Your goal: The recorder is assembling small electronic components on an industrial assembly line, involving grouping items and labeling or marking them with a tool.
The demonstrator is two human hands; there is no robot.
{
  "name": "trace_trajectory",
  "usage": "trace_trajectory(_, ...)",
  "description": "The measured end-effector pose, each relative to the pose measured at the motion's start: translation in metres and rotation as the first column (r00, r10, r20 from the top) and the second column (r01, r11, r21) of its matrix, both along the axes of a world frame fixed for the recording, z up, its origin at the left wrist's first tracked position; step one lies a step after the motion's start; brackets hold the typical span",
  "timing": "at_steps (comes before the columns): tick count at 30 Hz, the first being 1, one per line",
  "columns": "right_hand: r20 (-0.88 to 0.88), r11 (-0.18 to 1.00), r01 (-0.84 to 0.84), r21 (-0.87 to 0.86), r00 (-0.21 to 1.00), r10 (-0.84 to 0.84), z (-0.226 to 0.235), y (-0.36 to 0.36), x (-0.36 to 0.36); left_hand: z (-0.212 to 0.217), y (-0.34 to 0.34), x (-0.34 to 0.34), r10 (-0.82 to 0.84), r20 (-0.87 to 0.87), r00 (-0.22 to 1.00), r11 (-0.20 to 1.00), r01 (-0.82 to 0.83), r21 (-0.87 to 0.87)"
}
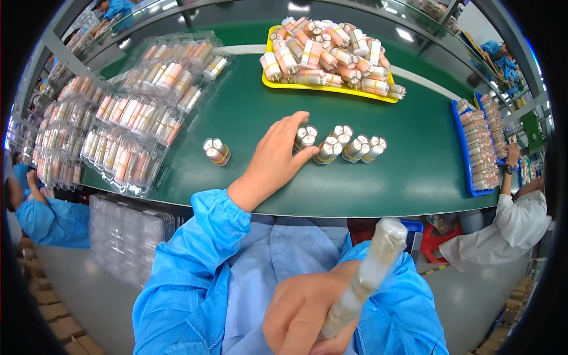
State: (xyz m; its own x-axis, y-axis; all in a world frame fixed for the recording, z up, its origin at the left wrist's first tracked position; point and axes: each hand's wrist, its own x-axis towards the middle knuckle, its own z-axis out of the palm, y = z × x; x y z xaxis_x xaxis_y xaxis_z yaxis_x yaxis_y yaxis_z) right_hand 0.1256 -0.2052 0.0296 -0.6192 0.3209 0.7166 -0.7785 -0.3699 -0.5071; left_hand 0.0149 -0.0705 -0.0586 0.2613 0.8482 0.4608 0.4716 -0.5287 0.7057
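Observation:
My left hand reaches onto the green table and its fingers touch a small bundle of white and orange cylinders. Beside it, to the right, stands a row of like bundles. One more bundle stands alone to the left of the hand. My right hand is low, near my lap, closed around a long clear wrapped stick of stacked pieces that points up and to the right.
A yellow tray heaped with bundles sits at the far side. Clear plastic trays filled with cylinders cover the left. A blue tray lies right, by a person in white. Empty clear trays stack below.

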Motion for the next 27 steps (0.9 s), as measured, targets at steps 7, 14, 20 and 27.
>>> trace_trajectory(7, 0.037, 0.997, 0.07, 0.039, 0.997, -0.072, -0.006, 0.006, 0.0, 0.0, -0.012, -0.02, 0.026, -0.041, 0.999, 0.999, -0.028, -0.046)
trace_trajectory(14, -0.018, 0.036, 0.662, 0.749, 0.074, -0.997, -0.003, 0.107, 0.034, -0.003, -0.047, -0.057, -0.01, 0.079, 0.997, 0.999, 0.013, -0.037)
trace_trajectory(20, -0.027, -0.075, 0.521, 0.85, -0.099, -0.995, -0.059, 0.119, 0.014, -0.015, -0.054, -0.057, 0.006, 0.224, 0.975, 0.997, 0.012, -0.076)
trace_trajectory(27, 0.011, -0.074, 0.59, 0.804, -0.138, -0.99, -0.067, 0.123, 0.014, -0.011, -0.052, -0.061, -0.027, 0.14, 0.99, 0.997, 0.036, -0.062)
